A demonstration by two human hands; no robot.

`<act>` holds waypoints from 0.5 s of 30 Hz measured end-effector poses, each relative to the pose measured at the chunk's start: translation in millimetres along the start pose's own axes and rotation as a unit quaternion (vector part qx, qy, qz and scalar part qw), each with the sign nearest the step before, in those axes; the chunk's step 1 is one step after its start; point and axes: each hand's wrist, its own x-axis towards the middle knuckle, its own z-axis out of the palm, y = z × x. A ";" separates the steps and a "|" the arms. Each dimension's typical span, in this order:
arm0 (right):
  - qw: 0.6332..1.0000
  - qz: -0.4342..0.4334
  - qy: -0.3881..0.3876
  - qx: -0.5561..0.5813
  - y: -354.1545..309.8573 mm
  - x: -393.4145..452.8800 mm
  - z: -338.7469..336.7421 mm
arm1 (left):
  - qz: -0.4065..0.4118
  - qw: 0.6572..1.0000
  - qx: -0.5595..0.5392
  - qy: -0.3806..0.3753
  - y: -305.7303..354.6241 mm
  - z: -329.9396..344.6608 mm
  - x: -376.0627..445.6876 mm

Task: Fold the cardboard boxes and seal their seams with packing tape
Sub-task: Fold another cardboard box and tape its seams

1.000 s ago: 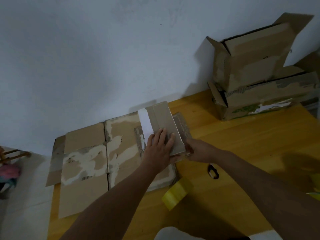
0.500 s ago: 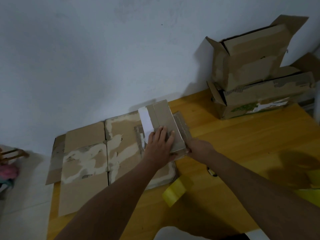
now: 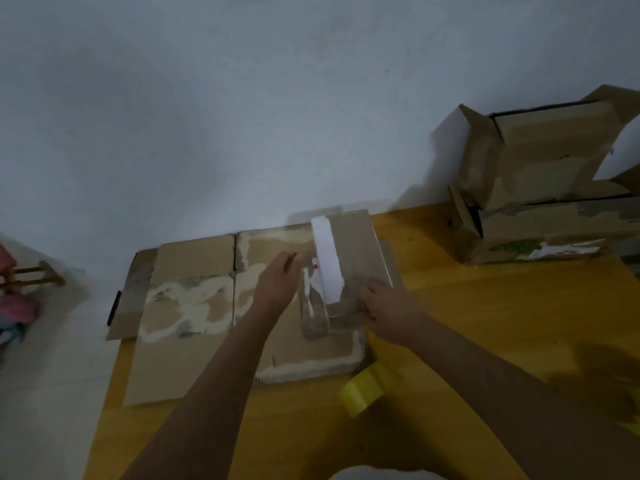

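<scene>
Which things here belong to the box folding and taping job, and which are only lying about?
Job:
small box under both hands
left hand
right hand
flattened cardboard
yellow tape roll
two opened boxes stacked at the wall

Lying about:
pink item on the floor
wooden frame beside it

A yellow wooden desk (image 3: 485, 317) stands against a pale wall. Flattened cardboard boxes (image 3: 194, 306) lie on its far left part, their left flaps overhanging the desk edge. A roll of yellow packing tape (image 3: 363, 389) rests on the desk just beside the near right corner of that cardboard. At the far right, a folded cardboard box (image 3: 554, 233) sits on the desk, bearing a second one.
</scene>
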 end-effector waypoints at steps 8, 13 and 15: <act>0.994 0.087 -0.047 -0.049 -17.3 32.7 6.4 | -0.242 0.897 -0.366 -0.059 -77.9 32.2 -67.8; 0.992 0.101 -0.038 -0.063 -26.3 36.3 7.3 | -0.152 0.912 -0.375 -0.067 -72.8 37.9 -74.5; 0.992 0.105 -0.035 -0.063 -29.6 35.7 5.7 | -0.152 0.906 -0.392 -0.048 -70.8 40.9 -74.2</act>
